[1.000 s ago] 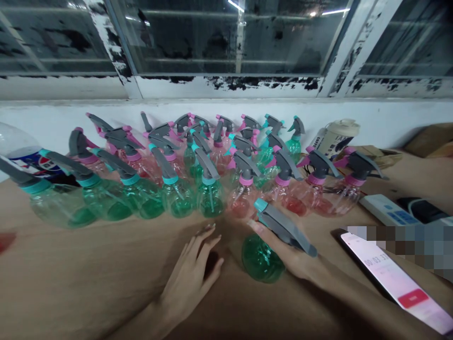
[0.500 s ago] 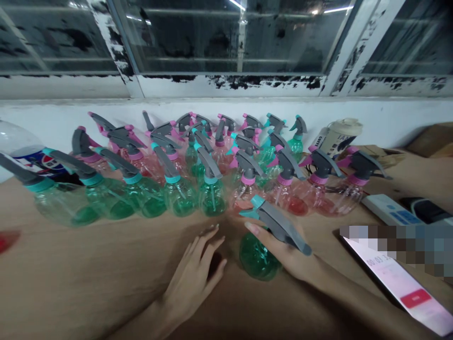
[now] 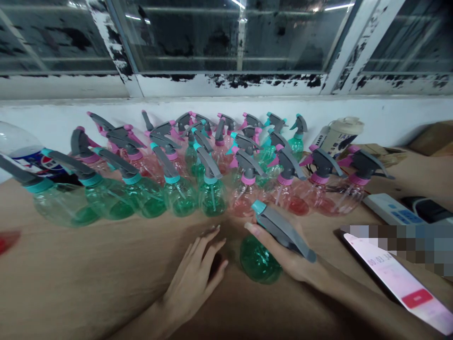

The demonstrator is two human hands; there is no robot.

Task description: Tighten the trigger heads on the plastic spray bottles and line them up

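Note:
My right hand is wrapped around the neck of a green spray bottle with a grey and teal spray head. Its nozzle points away and to the left, and the bottle stands on the table or just above it; I cannot tell which. The trigger is hidden behind my fingers. To the left, my left hand rests on the wooden table, fingers spread, holding nothing. Just beyond both hands, a row of spray bottles begins with a green one and a pink one.
Several more green and pink spray bottles fill the table back to the wall. A cola bottle stands far left, a cup back right. A lit phone and a power strip lie right. Something red is at the left edge.
Half a second ago the teal trigger stuck out in front of my right fingers; now it is pulled in out of sight. My left hand has hardly moved.

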